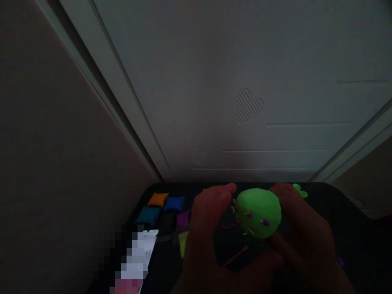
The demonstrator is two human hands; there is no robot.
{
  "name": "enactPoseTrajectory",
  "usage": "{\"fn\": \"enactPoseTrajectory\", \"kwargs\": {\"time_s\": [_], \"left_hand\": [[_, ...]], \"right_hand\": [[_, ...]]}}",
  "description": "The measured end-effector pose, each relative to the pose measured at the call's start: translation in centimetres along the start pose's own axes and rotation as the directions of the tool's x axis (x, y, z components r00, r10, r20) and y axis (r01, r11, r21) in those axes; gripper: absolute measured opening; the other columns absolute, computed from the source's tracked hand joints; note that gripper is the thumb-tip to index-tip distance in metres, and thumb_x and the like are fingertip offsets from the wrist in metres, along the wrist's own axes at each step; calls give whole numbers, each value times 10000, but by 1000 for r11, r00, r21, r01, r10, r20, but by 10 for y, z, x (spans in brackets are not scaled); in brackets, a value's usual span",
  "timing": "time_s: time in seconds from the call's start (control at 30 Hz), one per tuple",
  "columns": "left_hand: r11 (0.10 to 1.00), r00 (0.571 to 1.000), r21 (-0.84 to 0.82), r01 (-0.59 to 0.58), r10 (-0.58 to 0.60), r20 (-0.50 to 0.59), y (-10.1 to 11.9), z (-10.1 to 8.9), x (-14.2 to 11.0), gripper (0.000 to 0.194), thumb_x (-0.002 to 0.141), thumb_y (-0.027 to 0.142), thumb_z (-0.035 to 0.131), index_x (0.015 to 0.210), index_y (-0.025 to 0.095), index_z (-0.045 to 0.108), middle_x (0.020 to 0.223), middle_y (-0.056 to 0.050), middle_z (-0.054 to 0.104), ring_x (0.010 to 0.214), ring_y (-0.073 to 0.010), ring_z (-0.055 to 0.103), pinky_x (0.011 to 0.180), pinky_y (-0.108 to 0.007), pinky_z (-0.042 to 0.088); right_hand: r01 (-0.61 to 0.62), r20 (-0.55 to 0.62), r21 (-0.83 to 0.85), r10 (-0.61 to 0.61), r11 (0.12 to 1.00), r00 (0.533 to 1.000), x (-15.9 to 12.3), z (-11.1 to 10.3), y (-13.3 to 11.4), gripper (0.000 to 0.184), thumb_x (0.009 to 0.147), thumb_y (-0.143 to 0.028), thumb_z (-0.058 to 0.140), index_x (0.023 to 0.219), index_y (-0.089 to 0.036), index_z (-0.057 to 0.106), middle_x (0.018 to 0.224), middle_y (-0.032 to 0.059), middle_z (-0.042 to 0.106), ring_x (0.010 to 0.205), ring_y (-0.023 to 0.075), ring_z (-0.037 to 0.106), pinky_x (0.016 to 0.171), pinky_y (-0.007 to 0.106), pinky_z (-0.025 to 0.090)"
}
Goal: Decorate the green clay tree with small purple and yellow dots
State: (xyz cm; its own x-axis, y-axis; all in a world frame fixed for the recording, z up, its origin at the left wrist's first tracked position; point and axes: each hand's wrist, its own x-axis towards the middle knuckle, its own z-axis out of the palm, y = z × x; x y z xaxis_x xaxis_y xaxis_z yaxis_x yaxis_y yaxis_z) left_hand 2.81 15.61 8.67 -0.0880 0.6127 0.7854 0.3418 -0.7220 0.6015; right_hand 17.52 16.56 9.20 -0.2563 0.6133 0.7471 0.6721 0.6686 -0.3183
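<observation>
My right hand (306,228) grips a bright green ball of modelling clay (255,204) from its right side. Small purple dots and thin yellow bits stick out of the ball's lower and left surface. Just left of the ball, my left hand (203,232) is curved in a C shape, fingers and thumb apart, with nothing visible in it. Below the ball, a thin reddish tool (236,256) lies on the dark table (358,241), partly hidden by my left hand. A small purple strip of clay (228,226) lies behind it.
Orange (158,199), blue (174,203), teal (148,215) and purple clay packets (183,219) lie at the table's left. A yellow packet (183,243) is partly hidden. A white sheet (150,245) lies front left. Green clay lobes (300,191) lie back right. A white door (214,102) stands behind.
</observation>
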Motion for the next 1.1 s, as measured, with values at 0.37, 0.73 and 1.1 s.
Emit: {"fn": "enactPoseTrajectory", "kwargs": {"time_s": [0.37, 0.73, 1.1], "left_hand": [[994, 998, 110, -13, 19, -58, 3, 4, 9, 508, 589, 37, 617, 1048, 213, 487, 909, -40, 579, 818, -167, 580, 712, -315, 547], [999, 999, 13, 41, -41, -10, 2, 3, 1, 707, 618, 63, 629, 1241, 207, 327, 1079, -64, 528, 929, -170, 561, 830, -301, 513], [826, 874, -391, 406, -476, -99, -38, -2, 23, 407, 713, 130, 546, 1102, 233, 492, 1025, -35, 552, 1002, -167, 509, 860, -302, 437]], "right_hand": [[-9, 112, -14, 11, 1000, 994, -2, 5, -2, 53, 740, -196, 538, 742, -190, 485, 673, -4, 542, 684, 144, 497, 707, 330, 342], [-106, 150, 55, 97, 993, 984, -2, 5, -4, 54, 751, -227, 531, 735, -182, 505, 684, -1, 547, 668, 136, 503, 648, 298, 355], [-445, 111, 237, 431, 863, 895, -7, 19, 20, 93, 811, -301, 495, 792, -217, 531, 735, -29, 543, 668, 98, 504, 585, 233, 349]]}}
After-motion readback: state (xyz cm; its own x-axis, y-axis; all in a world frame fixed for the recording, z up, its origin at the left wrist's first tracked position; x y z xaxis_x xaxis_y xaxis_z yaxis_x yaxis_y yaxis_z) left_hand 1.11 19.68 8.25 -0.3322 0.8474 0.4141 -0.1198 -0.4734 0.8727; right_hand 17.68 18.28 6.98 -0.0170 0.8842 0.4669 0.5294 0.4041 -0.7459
